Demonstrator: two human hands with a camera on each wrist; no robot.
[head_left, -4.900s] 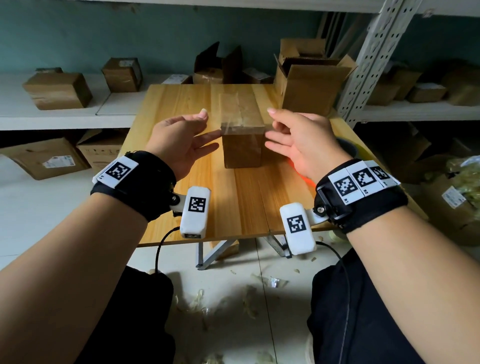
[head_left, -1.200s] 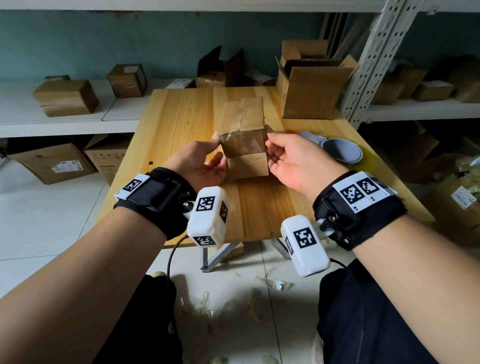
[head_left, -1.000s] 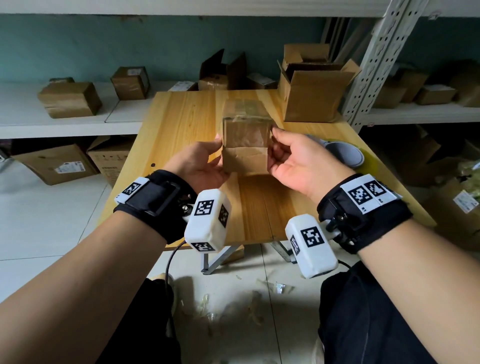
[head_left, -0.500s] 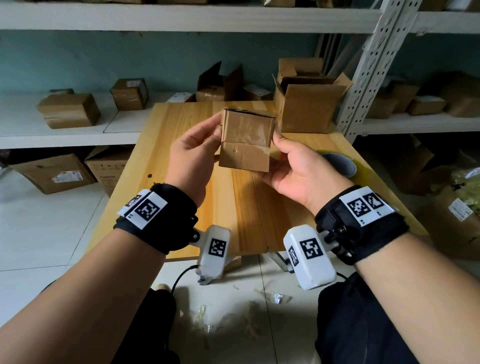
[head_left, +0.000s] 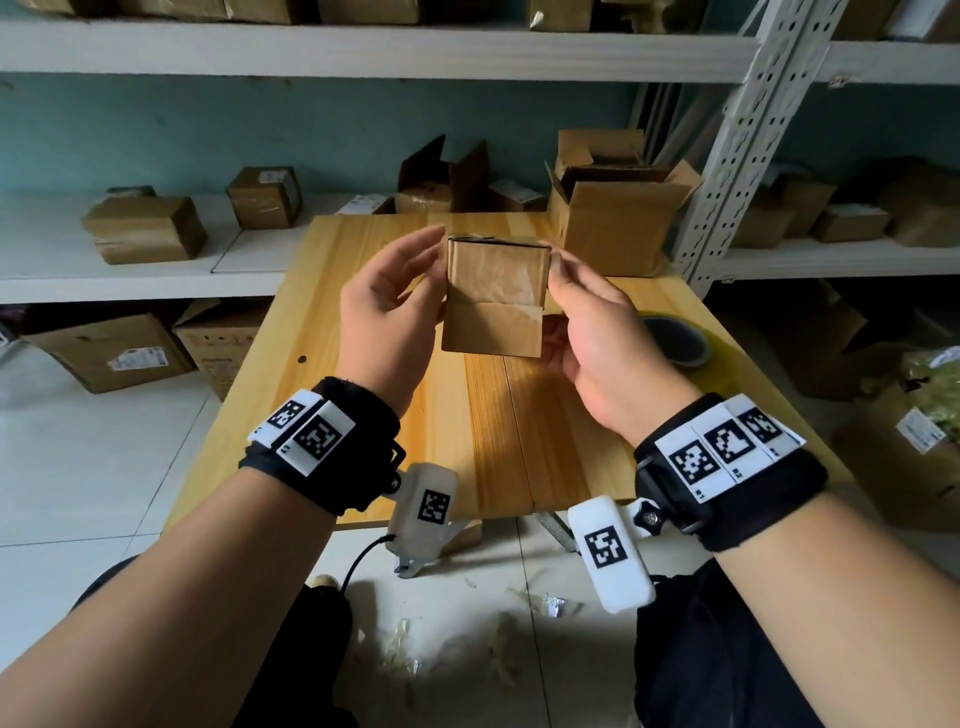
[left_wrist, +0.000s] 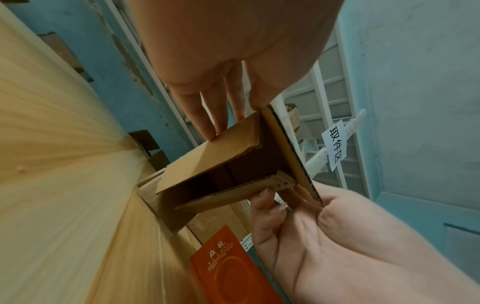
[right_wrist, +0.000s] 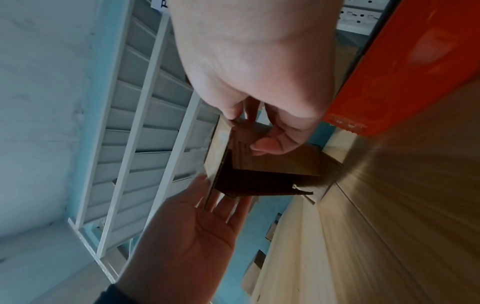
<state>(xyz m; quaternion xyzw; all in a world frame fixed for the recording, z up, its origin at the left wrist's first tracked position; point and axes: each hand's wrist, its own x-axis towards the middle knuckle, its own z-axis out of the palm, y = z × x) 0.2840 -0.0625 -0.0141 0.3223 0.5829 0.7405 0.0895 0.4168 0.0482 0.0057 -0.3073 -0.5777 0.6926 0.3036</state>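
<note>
A small brown cardboard box (head_left: 493, 301) hangs in the air above the wooden table (head_left: 509, 447), held between both hands. My left hand (head_left: 389, 317) lies flat against its left side with straight fingers. My right hand (head_left: 592, 338) grips the right side, thumb in front and fingers curled behind. In the left wrist view the box (left_wrist: 207, 156) shows an open, dark underside with loose flaps; the left hand (left_wrist: 223, 92) touches its edge and the right hand (left_wrist: 311, 236) pinches a flap. The right wrist view shows the right hand (right_wrist: 259, 92) pinching the box (right_wrist: 275, 164) and the left hand (right_wrist: 197, 226) open-palmed against it.
A larger open carton (head_left: 618, 218) stands at the table's back right. A tape roll (head_left: 672, 340) lies by the right edge, with an orange object (left_wrist: 228, 267) near it. Shelves with several cartons (head_left: 145, 234) run behind; a metal shelf upright (head_left: 737, 130) rises on the right.
The box was lifted off the table and tipped upright in front of me. My left hand went from cradling it below to lying flat on its left side.
</note>
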